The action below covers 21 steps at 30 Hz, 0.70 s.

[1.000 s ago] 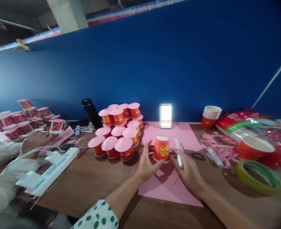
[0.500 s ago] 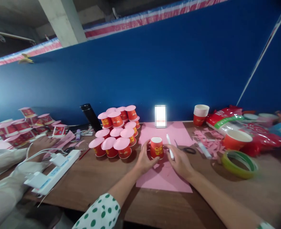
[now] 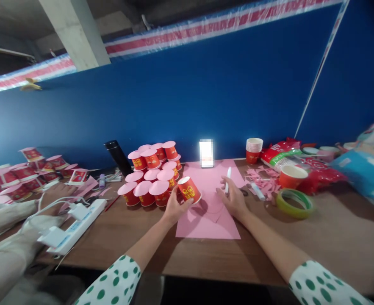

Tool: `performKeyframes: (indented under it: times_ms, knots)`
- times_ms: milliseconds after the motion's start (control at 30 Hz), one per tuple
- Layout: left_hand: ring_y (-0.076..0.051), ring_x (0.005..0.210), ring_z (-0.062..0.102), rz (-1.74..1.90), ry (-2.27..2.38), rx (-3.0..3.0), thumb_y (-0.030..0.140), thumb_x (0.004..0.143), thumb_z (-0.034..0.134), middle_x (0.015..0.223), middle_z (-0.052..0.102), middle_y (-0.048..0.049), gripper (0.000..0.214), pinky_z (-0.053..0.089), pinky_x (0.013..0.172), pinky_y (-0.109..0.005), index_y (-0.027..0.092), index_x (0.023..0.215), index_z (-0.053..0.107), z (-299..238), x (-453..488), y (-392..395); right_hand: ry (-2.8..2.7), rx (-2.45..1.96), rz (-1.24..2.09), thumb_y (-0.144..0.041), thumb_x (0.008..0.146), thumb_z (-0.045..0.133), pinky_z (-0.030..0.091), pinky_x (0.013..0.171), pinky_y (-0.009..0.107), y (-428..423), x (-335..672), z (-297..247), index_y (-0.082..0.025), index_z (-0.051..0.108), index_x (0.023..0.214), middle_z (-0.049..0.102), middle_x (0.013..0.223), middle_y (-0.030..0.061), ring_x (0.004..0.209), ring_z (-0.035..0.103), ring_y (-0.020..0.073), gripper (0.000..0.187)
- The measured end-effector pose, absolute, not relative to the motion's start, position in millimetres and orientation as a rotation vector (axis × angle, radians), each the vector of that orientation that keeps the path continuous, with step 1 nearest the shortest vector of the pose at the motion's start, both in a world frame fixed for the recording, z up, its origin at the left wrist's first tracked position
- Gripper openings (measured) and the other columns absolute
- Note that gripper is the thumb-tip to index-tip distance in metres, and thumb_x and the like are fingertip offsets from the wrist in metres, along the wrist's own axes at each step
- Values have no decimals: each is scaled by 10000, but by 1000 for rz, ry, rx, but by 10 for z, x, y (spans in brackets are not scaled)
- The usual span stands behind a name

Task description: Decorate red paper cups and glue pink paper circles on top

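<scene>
The left hand (image 3: 174, 206) is closed around the red paper cup (image 3: 189, 189), with the fingers on its side wall. It holds the cup tilted, the wide mouth toward about four o'clock, just over the left edge of the pink paper sheet (image 3: 206, 224). The right hand (image 3: 233, 199) rests on the same sheet, at three o'clock from the cup and apart from it. Its fingers grip a white marker (image 3: 228, 179) that points toward twelve o'clock.

I judge the cup to be very light and thin-walled. It should be stiff at the rolled rim and at the bottom ring but soft in the middle of the wall, so a strong squeeze there would dent it. A gentle hold around the wall (where the hand has it now) seems best. The printed surface looks smooth, though probably not slippery for dry fingers.

At ten o'clock from the cup stands a pile of cups with pink lids (image 3: 151, 173). A green tape roll (image 3: 294, 203) lies on the table (image 3: 333, 245), at three o'clock from the right hand.
</scene>
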State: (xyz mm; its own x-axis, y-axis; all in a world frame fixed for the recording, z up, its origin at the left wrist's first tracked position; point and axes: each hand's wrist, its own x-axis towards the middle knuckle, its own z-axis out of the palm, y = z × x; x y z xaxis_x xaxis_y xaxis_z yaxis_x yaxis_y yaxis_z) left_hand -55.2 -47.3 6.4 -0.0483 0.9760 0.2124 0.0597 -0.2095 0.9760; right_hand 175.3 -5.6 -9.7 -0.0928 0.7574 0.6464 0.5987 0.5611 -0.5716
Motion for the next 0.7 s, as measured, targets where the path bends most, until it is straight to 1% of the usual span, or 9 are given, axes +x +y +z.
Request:
performKeyframes:
  times_ms: [67, 133, 233, 333, 400, 467, 567, 633, 700]
  knots:
    - [-258, 1091, 574, 1356, 1210, 1432, 304, 661, 725, 1219, 552, -152, 731, 463, 934, -424, 150, 1265, 345, 37, -599, -597, -1813, -1134, 164, -309, 911, 380, 475, 872, 362, -30, 1757, -93, -140, 459, 1236, 597, 1122, 125, 978, 595, 207, 375]
    - [-259, 1108, 563, 1305, 1238, 1539, 300, 680, 704, 1220, 551, -142, 714, 453, 947, -430, 152, 1277, 342, -7, -650, -719, -1830, -1190, 138, -244, 920, 303, 449, 919, 366, 14, 1788, -84, -129, 475, 1222, 595, 1142, 133, 1058, 567, 209, 367]
    - [-257, 1142, 532, 1268, 1370, 1706, 282, 691, 688, 1247, 533, -137, 688, 412, 988, -431, 151, 1280, 358, -78, -743, -850, -1865, -1277, 132, -166, 894, 292, 458, 895, 347, 87, 1898, -54, -140, 519, 1194, 620, 1108, 118, 1042, 577, 204, 377]
    - [-263, 1145, 526, 1232, 1464, 1788, 283, 687, 681, 1249, 533, -141, 697, 401, 993, -431, 141, 1290, 361, -142, -832, -895, -1938, -1362, 123, -104, 857, 329, 467, 847, 310, 130, 2061, -19, -177, 616, 1083, 651, 1053, 85, 976, 604, 194, 372]
    - [-274, 1150, 522, 1217, 1495, 1808, 295, 690, 675, 1253, 534, -146, 712, 397, 990, -444, 140, 1304, 349, -172, -866, -896, -1968, -1425, 98, -83, 848, 340, 461, 836, 306, 127, 2172, -7, -180, 632, 1086, 660, 1030, 85, 943, 611, 197, 389]
    - [-281, 1156, 518, 1196, 1517, 1829, 314, 692, 675, 1258, 533, -151, 738, 391, 991, -451, 139, 1322, 331, -183, -873, -899, -1973, -1485, 57, -65, 848, 329, 451, 838, 321, 98, 2266, -11, -167, 566, 1212, 657, 1042, 104, 951, 605, 213, 447]
    - [-295, 1170, 503, 1154, 1558, 1864, 361, 674, 694, 1265, 530, -153, 787, 380, 993, -455, 142, 1333, 326, -158, -846, -925, -1972, -1557, -6, -36, 841, 306, 448, 810, 336, 17, 2350, -50, -158, 381, 1382, 659, 1046, 122, 945, 602, 233, 559]
    - [-305, 1168, 502, 1128, 1596, 1877, 391, 657, 705, 1266, 527, -157, 815, 383, 983, -456, 139, 1335, 329, -123, -819, -950, -1982, -1593, -41, -41, 843, 316, 449, 775, 329, -42, 2363, -91, -181, 328, 1413, 669, 1021, 118, 898, 614, 235, 587]
    - [-311, 1150, 513, 1105, 1639, 1886, 402, 647, 708, 1258, 530, -164, 826, 394, 964, -456, 133, 1331, 331, -88, -793, -973, -1998, -1616, -82, -55, 850, 332, 445, 759, 323, -85, 2353, -134, -207, 332, 1413, 675, 994, 117, 871, 618, 238, 584]
